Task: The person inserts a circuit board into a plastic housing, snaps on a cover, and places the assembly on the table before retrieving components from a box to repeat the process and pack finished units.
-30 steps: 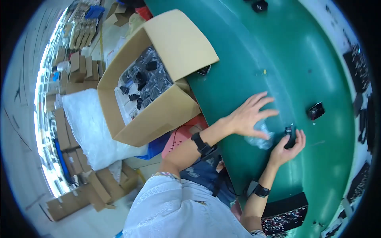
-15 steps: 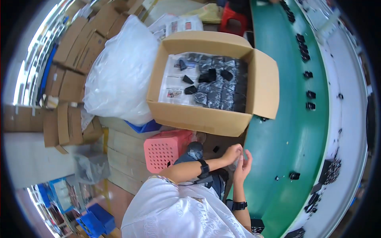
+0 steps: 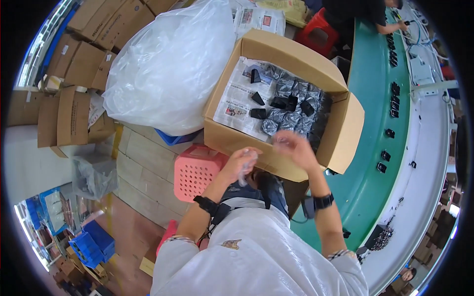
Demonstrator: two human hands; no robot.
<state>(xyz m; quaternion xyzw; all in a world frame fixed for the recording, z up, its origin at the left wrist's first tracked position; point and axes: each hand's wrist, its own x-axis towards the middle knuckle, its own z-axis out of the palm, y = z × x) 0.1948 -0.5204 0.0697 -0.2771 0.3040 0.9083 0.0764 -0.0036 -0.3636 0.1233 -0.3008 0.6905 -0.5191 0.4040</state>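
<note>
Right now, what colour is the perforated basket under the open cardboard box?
Pink; the basket shows best in the head view, just left of the left hand.

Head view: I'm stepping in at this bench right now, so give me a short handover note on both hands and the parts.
Left hand: raised at the carton's near wall, pinching a crumpled clear plastic bag.
Right hand: open, reaching over the cardboard carton, holding nothing visible.
Carton: open, lined with newspaper, holding bagged black parts.
Done: several black parts lie on the green belt.
Left: many bagged parts remain in the carton.
</note>
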